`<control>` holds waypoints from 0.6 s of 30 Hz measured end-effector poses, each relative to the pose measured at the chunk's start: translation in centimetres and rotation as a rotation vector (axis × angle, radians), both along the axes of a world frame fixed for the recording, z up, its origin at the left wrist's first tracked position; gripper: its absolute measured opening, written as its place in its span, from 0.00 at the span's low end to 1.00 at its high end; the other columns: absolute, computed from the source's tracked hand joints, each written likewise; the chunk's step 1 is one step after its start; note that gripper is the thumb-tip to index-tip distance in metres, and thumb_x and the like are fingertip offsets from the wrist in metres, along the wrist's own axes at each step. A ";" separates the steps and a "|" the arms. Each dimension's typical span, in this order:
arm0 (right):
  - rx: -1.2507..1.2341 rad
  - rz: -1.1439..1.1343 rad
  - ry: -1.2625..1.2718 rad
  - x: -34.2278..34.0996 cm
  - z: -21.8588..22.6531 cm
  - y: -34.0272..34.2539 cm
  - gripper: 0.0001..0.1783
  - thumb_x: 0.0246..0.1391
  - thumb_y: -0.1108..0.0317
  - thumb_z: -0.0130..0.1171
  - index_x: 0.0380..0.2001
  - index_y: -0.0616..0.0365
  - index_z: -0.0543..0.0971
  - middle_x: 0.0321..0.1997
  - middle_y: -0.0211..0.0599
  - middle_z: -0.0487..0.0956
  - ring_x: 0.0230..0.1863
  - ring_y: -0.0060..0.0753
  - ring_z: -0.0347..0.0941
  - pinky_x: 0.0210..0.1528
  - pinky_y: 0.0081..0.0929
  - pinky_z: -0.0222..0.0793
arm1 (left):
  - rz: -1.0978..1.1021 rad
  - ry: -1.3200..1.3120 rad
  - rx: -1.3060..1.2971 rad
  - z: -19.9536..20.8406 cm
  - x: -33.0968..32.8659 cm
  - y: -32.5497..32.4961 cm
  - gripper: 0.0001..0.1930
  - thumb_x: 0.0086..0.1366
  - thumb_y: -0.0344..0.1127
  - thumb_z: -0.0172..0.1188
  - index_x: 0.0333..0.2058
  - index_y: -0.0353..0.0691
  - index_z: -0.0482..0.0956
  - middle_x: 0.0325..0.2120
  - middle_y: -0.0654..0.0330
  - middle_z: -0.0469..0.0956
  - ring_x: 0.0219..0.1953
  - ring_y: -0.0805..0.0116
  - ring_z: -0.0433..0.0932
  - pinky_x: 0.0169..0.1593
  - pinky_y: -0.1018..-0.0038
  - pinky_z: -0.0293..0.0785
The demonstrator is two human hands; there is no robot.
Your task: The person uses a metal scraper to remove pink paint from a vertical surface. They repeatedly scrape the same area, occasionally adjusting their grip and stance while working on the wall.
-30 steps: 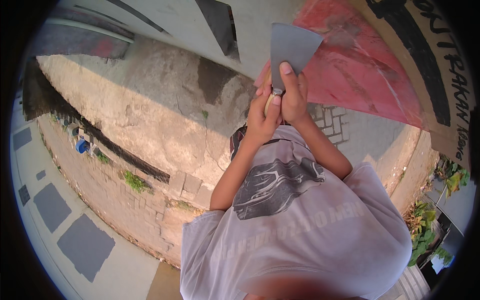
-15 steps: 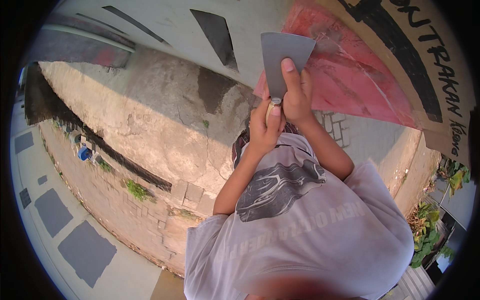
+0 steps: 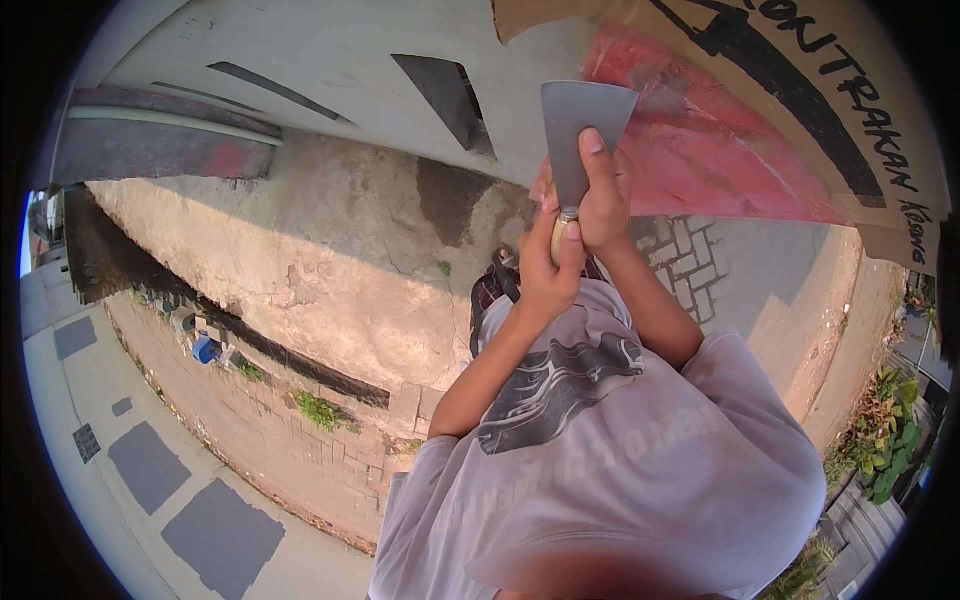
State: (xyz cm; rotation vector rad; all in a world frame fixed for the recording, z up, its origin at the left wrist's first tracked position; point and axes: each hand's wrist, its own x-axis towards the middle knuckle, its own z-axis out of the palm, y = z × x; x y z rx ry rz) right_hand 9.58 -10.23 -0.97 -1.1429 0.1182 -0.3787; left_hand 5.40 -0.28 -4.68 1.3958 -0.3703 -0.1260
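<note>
A putty knife (image 3: 580, 120) with a broad, flared grey metal blade and a pale handle is held up in front of me. My left hand (image 3: 552, 268) wraps its fingers round the handle below the blade. Against the blade's right side lies my right hand (image 3: 604, 200), its thumb pressed flat on the metal and its other fingers behind. Most of the handle is hidden in the left hand. Just behind the blade is a red panel (image 3: 700, 150) with scuffed, streaked patches.
A brown cardboard sheet (image 3: 850, 120) with black hand lettering stands at the upper right. Behind is a pale wall (image 3: 330, 45) with dark slots. Cracked concrete (image 3: 350, 290) lies to the left, with a weed tuft (image 3: 318, 410) and a blue object (image 3: 205, 349). Plants (image 3: 885, 440) grow at the right.
The putty knife and both hands sit slightly further right and lower in the picture. The view has shifted a little, and the grip on the knife looks the same.
</note>
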 end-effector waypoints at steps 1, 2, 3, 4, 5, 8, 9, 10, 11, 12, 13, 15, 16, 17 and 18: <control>0.030 0.004 -0.008 -0.1 -0.2 0.2 0.28 0.70 0.46 0.48 0.26 0.60 0.76 0.16 0.33 0.75 0.16 0.23 0.71 0.20 0.24 0.66 | 0.019 0.030 0.034 0.1 0.1 0.3 0.20 0.73 0.35 0.51 0.56 0.25 0.71 0.18 0.60 0.76 0.19 0.72 0.75 0.25 0.74 0.69; 0.061 0.003 -0.013 -0.1 -0.3 0.3 0.28 0.70 0.46 0.49 0.26 0.60 0.76 0.16 0.33 0.75 0.16 0.23 0.71 0.20 0.24 0.66 | 0.003 0.033 0.052 0.1 0.1 0.5 0.20 0.73 0.35 0.51 0.56 0.25 0.71 0.18 0.60 0.75 0.18 0.73 0.74 0.25 0.74 0.69; 0.107 -0.002 -0.008 -0.2 -0.4 0.3 0.28 0.70 0.46 0.49 0.27 0.60 0.76 0.16 0.33 0.75 0.16 0.23 0.71 0.20 0.24 0.66 | -0.006 0.043 0.062 0.1 0.1 0.7 0.19 0.73 0.35 0.51 0.56 0.25 0.71 0.18 0.61 0.75 0.18 0.74 0.73 0.24 0.74 0.68; 0.085 -0.012 -0.006 -0.3 -0.4 0.4 0.28 0.70 0.46 0.49 0.27 0.60 0.76 0.16 0.32 0.74 0.16 0.23 0.71 0.20 0.24 0.66 | -0.039 0.019 0.085 0.1 0.1 0.7 0.22 0.75 0.36 0.48 0.59 0.25 0.68 0.17 0.64 0.72 0.18 0.77 0.70 0.24 0.77 0.65; 0.077 -0.021 0.006 -0.4 -0.4 0.5 0.27 0.70 0.47 0.49 0.27 0.61 0.76 0.16 0.32 0.74 0.16 0.23 0.71 0.20 0.24 0.66 | -0.060 0.002 0.098 0.0 0.1 0.7 0.24 0.76 0.38 0.45 0.62 0.25 0.65 0.17 0.67 0.70 0.18 0.81 0.67 0.23 0.80 0.62; 0.103 -0.051 0.061 -0.6 -0.4 0.7 0.27 0.70 0.48 0.50 0.26 0.61 0.76 0.16 0.32 0.74 0.16 0.23 0.70 0.19 0.24 0.66 | -0.064 0.010 0.083 -0.3 -0.2 0.7 0.24 0.77 0.40 0.41 0.63 0.25 0.64 0.16 0.70 0.67 0.18 0.85 0.64 0.23 0.82 0.59; 0.125 -0.049 0.081 -0.7 -0.3 0.7 0.27 0.70 0.48 0.50 0.26 0.61 0.76 0.16 0.32 0.74 0.16 0.23 0.70 0.19 0.24 0.66 | -0.077 -0.007 0.057 -0.5 -0.4 0.6 0.24 0.78 0.40 0.41 0.61 0.25 0.65 0.16 0.70 0.67 0.18 0.84 0.64 0.22 0.82 0.59; 0.115 -0.064 0.078 -0.7 -0.3 0.7 0.27 0.70 0.48 0.50 0.25 0.61 0.76 0.16 0.32 0.74 0.16 0.23 0.70 0.19 0.24 0.66 | -0.071 0.029 0.071 -0.7 -0.3 0.7 0.23 0.77 0.40 0.43 0.60 0.26 0.67 0.16 0.69 0.69 0.17 0.83 0.66 0.22 0.81 0.61; 0.112 -0.064 0.074 -0.7 -0.4 0.7 0.27 0.70 0.48 0.50 0.25 0.61 0.76 0.16 0.32 0.74 0.16 0.23 0.70 0.19 0.24 0.66 | -0.084 0.036 0.075 -0.9 -0.2 0.8 0.22 0.76 0.40 0.46 0.58 0.26 0.68 0.16 0.68 0.70 0.17 0.81 0.68 0.22 0.79 0.63; 0.113 -0.052 0.065 -0.8 -0.4 0.7 0.27 0.70 0.48 0.51 0.24 0.60 0.76 0.16 0.32 0.74 0.16 0.23 0.71 0.19 0.24 0.65 | -0.077 0.041 0.058 -1.0 -0.3 0.9 0.21 0.76 0.39 0.48 0.56 0.26 0.70 0.16 0.66 0.71 0.17 0.79 0.70 0.22 0.78 0.65; 0.085 -0.049 0.072 -0.8 -0.5 0.7 0.27 0.70 0.49 0.50 0.25 0.60 0.75 0.16 0.33 0.74 0.15 0.24 0.70 0.20 0.25 0.66 | -0.098 0.068 0.062 -1.2 -0.3 0.9 0.21 0.76 0.39 0.48 0.56 0.26 0.70 0.16 0.67 0.71 0.17 0.79 0.69 0.22 0.78 0.65; 0.025 -0.025 0.053 -0.8 -0.7 0.5 0.26 0.72 0.50 0.48 0.27 0.60 0.73 0.15 0.34 0.73 0.14 0.26 0.68 0.22 0.27 0.68 | -0.103 0.103 0.013 -1.4 -0.2 0.9 0.21 0.76 0.40 0.47 0.56 0.25 0.69 0.16 0.67 0.70 0.17 0.80 0.68 0.22 0.78 0.64; 0.032 -0.043 0.067 -0.7 -0.9 0.4 0.26 0.71 0.49 0.49 0.25 0.60 0.74 0.16 0.33 0.73 0.14 0.24 0.68 0.21 0.26 0.67 | -0.097 0.093 -0.007 -1.6 -0.3 0.7 0.21 0.76 0.40 0.46 0.56 0.25 0.69 0.16 0.68 0.69 0.17 0.80 0.67 0.22 0.79 0.63; 0.038 -0.060 0.080 -0.7 -1.0 0.3 0.27 0.70 0.49 0.50 0.24 0.61 0.75 0.16 0.33 0.74 0.15 0.23 0.69 0.20 0.25 0.66 | -0.086 0.089 -0.034 -1.8 -0.3 0.5 0.21 0.77 0.39 0.46 0.56 0.25 0.68 0.16 0.68 0.69 0.17 0.81 0.66 0.22 0.79 0.63; 0.050 -0.053 0.091 -0.7 -1.2 0.3 0.28 0.70 0.48 0.51 0.23 0.61 0.75 0.16 0.32 0.74 0.15 0.22 0.70 0.19 0.24 0.65 | -0.072 0.094 -0.056 -2.0 -0.5 0.3 0.21 0.77 0.39 0.46 0.57 0.25 0.68 0.16 0.69 0.69 0.17 0.81 0.65 0.21 0.79 0.62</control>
